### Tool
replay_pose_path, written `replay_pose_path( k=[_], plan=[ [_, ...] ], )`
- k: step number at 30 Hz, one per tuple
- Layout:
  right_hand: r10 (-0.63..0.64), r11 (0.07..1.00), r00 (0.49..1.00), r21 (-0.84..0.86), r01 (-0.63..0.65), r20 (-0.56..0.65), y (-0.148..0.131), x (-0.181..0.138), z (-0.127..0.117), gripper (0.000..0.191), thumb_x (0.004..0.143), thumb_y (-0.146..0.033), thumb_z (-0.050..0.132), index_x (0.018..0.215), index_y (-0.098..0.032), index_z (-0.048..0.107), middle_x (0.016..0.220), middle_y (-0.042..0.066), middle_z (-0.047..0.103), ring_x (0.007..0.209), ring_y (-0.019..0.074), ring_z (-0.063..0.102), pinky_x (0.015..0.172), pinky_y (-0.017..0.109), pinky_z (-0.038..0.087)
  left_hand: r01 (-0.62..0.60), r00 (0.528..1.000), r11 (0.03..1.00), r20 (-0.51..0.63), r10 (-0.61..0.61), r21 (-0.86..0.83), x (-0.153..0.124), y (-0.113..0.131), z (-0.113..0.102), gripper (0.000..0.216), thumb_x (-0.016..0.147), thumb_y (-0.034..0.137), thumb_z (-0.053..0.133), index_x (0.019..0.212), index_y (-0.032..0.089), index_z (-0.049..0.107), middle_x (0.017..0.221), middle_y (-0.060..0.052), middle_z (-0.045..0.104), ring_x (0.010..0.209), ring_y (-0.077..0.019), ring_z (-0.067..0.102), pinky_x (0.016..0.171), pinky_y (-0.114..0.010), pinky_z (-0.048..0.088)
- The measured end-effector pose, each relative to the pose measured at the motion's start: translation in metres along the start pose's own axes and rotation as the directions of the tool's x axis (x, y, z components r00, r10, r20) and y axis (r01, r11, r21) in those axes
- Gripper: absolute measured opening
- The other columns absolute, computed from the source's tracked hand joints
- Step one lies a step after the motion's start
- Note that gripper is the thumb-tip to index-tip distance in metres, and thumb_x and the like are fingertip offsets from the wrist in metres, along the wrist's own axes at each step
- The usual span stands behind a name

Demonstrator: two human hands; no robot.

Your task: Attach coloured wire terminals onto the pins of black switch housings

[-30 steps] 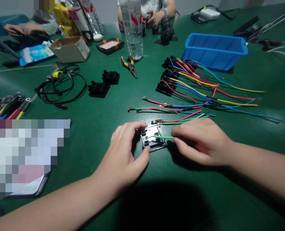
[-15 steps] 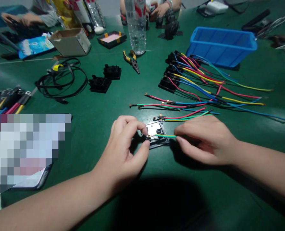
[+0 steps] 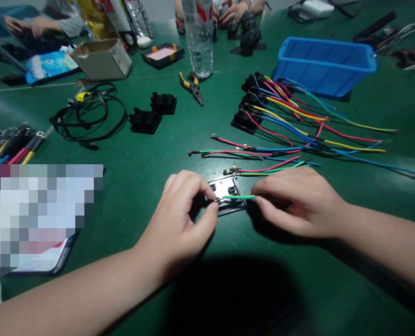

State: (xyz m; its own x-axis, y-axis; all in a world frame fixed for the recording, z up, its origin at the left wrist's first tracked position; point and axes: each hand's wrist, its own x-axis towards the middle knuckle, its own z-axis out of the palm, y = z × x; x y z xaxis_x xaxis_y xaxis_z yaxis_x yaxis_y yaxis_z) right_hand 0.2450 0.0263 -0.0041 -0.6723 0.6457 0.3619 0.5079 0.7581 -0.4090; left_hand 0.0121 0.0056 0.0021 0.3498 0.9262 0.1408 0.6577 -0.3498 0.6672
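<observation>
A green-and-yellow wire [image 3: 240, 197] stretches between my two hands. My right hand [image 3: 300, 203] is closed, pinching its right part between thumb and forefinger. At its left end is a small brass-coloured metal terminal, which my left hand [image 3: 188, 210] holds between thumb and fingertip. Directly below the wire, a black plastic housing [image 3: 233, 206] with a bright plate inside rests on the green table; my left fingers cover its left edge. Whether the terminal touches the housing, I cannot tell. Just beyond my hands lie several loose wires with terminals [image 3: 263, 150].
Wired black housings [image 3: 245, 122] lie before a blue bin [image 3: 324, 65]. Pliers [image 3: 193, 88], two black housings [image 3: 144, 121], a coiled cable [image 3: 88, 114] and a water bottle [image 3: 200, 51] stand or lie farther back. A blurred-out tablet-like object [image 3: 58, 261] is at left. Other people's hands [image 3: 233, 13] show across the table.
The terminal end of the wire shows a little more clearly between my left thumb and finger. My left fingers have shifted slightly; my right hand keeps its pinch, nearly still.
</observation>
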Motion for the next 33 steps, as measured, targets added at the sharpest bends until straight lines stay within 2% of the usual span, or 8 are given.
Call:
replay_pose_path(
  k=[5,12,17,21,28,33],
  plan=[
    [0.023,1.000,1.000,-0.003,-0.023,-0.004,0.0007,-0.0005,0.0008,0.008,0.086,-0.020,0.053,0.087,-0.019,0.061,0.062,-0.001,0.059,0.052,0.0109,0.050,0.053,0.025,0.035,-0.009,1.000,1.000,0.002,0.009,0.005,0.0000,-0.0002,0.0003,0.005,0.084,0.017,0.051,0.083,0.021,0.052,0.088,-0.002,0.054,0.091,-0.0197,0.050,0.081,-0.034,0.040],
    [0.009,0.998,0.997,-0.066,-0.014,-0.077,-0.0016,0.0010,-0.0015,0.007,0.086,-0.020,0.052,0.086,-0.020,0.058,0.061,-0.002,0.060,0.052,0.0109,0.050,0.053,0.025,0.037,-0.015,1.000,1.000,-0.007,0.015,0.014,0.0012,-0.0013,0.0010,0.004,0.084,0.018,0.054,0.083,0.021,0.054,0.085,-0.001,0.057,0.089,-0.0194,0.052,0.080,-0.035,0.041],
    [0.020,0.995,0.995,-0.095,-0.030,-0.102,-0.0030,0.0029,-0.0032,0.006,0.086,-0.018,0.052,0.088,-0.021,0.057,0.070,0.002,0.063,0.061,0.0135,0.056,0.058,0.026,0.042,-0.026,1.000,1.000,0.003,0.026,0.010,0.0017,-0.0014,0.0004,0.002,0.085,0.020,0.056,0.083,0.021,0.056,0.085,-0.001,0.061,0.086,-0.0193,0.053,0.079,-0.035,0.042],
    [0.014,0.998,0.996,-0.061,-0.019,-0.084,-0.0010,0.0017,-0.0017,0.011,0.086,-0.018,0.051,0.095,-0.022,0.057,0.077,0.003,0.066,0.067,0.0158,0.061,0.060,0.028,0.045,-0.025,1.000,1.000,0.005,0.025,0.019,0.0019,-0.0003,0.0000,0.003,0.084,0.021,0.057,0.082,0.022,0.058,0.084,-0.001,0.063,0.086,-0.0195,0.054,0.079,-0.036,0.042],
    [-0.094,0.996,0.995,-0.001,0.094,0.021,0.0059,-0.0029,0.0015,0.025,0.089,-0.013,0.046,0.111,-0.021,0.057,0.097,0.008,0.064,0.081,0.0156,0.061,0.064,0.026,0.046,-0.030,1.000,0.999,0.002,0.030,0.018,0.0017,-0.0015,0.0002,0.002,0.084,0.021,0.058,0.082,0.021,0.059,0.084,-0.001,0.063,0.086,-0.0191,0.055,0.079,-0.035,0.042],
    [-0.075,0.997,0.997,-0.022,0.075,0.029,0.0048,-0.0038,0.0012,0.033,0.091,-0.014,0.043,0.115,-0.025,0.061,0.095,0.007,0.061,0.078,0.0149,0.057,0.065,0.027,0.045,-0.036,0.999,0.999,0.000,0.036,0.010,0.0012,-0.0014,-0.0002,0.003,0.084,0.022,0.058,0.081,0.022,0.058,0.083,-0.001,0.063,0.085,-0.0189,0.055,0.078,-0.034,0.042]
  ],
)
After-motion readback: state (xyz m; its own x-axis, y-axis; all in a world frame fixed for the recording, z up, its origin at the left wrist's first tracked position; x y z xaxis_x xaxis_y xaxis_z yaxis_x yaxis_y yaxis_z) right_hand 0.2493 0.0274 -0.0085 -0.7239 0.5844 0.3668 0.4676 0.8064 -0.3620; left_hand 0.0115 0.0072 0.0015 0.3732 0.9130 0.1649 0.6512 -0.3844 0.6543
